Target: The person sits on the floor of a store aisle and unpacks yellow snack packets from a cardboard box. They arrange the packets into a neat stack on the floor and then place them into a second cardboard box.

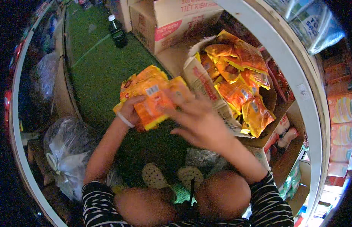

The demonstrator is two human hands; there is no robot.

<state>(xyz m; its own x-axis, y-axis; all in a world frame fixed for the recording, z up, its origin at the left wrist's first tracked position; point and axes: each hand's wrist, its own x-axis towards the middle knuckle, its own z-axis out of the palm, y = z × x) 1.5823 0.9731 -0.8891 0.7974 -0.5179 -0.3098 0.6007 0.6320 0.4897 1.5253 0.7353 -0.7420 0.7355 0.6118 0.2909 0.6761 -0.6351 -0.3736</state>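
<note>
My left hand (130,110), with a white band at the wrist, is closed around the near left side of several orange and yellow foil packets (140,84). They are stacked and fanned in front of me, a barcode showing on one. My right hand (202,123) hovers at their right side with its fingers spread, blurred by motion. Whether its fingertips touch the packets I cannot tell. An opened cardboard carton (203,81) to the right holds more packets of the same colours (240,56), piled loosely.
Behind the carton stands a larger cardboard box (144,28). A dark bottle with a white cap (117,32) is on the green floor (87,70). A tied clear plastic bag (66,159) lies at the left. A pale curved frame edge (316,113) runs along the right.
</note>
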